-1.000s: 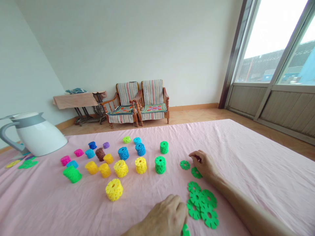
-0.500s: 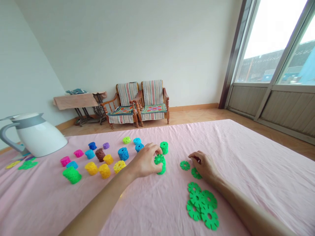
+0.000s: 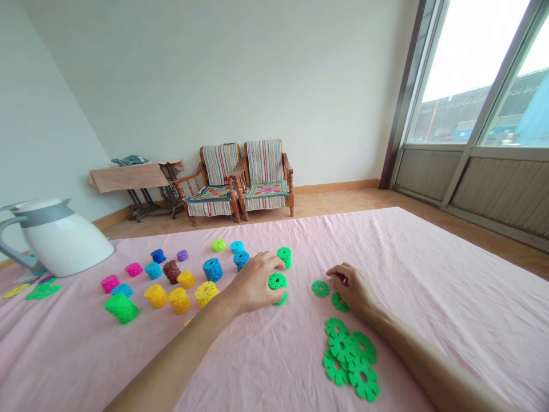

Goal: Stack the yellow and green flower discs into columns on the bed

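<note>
My left hand (image 3: 256,284) is around a short stack of green notched plastic discs (image 3: 278,280), thumb in front and fingers behind, spread apart. The top disc lies flat on that stack. Just behind it stands another green disc stack (image 3: 283,257). My right hand (image 3: 352,288) rests on the cloth with its fingers curled in, and nothing shows in them. Beside its fingertips lies a loose green disc (image 3: 320,289); a second green disc (image 3: 340,302) is partly covered by the hand. Nearer me, several green discs (image 3: 352,357) overlap in a pile.
Several coloured disc stacks, among them a yellow stack (image 3: 206,293) and a brown stack (image 3: 171,272), stand left of my left hand. A white jug (image 3: 68,240) is at the table's left edge, with loose discs (image 3: 43,290) before it. Pink cloth (image 3: 429,274) covers the table.
The green disc that was tilted in my left fingers now lies level on the stack, and those fingers have spread. My right hand keeps its place. The view has shifted slightly.
</note>
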Demonstrator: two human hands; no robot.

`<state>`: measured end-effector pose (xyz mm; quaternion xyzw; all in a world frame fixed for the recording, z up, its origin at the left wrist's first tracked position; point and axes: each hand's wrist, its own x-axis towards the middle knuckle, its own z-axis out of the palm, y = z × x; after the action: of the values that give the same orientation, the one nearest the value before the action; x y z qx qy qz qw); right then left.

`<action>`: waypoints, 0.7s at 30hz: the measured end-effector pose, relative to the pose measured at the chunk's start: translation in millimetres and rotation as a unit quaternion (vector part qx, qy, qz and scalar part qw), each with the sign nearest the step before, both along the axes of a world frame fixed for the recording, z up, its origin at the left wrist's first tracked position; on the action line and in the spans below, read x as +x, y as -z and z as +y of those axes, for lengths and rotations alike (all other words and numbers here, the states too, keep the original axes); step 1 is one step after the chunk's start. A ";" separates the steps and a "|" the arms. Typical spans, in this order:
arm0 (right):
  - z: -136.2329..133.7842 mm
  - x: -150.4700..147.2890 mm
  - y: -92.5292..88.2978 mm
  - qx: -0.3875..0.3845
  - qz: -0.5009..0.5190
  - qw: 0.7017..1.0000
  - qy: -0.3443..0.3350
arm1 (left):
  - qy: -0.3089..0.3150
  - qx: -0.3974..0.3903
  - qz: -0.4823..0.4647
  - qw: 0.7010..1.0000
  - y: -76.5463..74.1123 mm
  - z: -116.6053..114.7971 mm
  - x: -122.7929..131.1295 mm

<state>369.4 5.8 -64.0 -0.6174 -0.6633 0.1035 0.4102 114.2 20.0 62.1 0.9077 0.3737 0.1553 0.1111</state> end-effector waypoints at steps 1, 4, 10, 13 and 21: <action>0.0 0.0 -0.4 0.000 0.000 1.000 0.000 | 0.004 -0.002 -0.009 1.000 -0.8 -7.7 2.4; -0.6 -0.1 -2.2 0.000 0.000 1.000 0.002 | 0.060 -0.071 -0.038 0.995 0.7 -37.5 13.1; -2.0 -0.9 -3.8 0.003 0.003 1.000 -0.001 | 0.176 -0.123 0.001 0.977 19.4 -76.5 38.6; -2.5 -1.3 -4.3 0.006 0.002 1.000 -0.001 | 0.167 -0.114 0.007 0.979 27.5 -75.1 48.2; -1.9 -1.2 -4.4 0.009 0.001 1.000 -0.004 | 0.154 -0.138 0.013 0.978 46.7 -61.2 61.2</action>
<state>368.2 4.0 -59.7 -0.6110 -0.6660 0.0994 0.4163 175.4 -41.3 15.4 0.9322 0.2489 0.0718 0.2529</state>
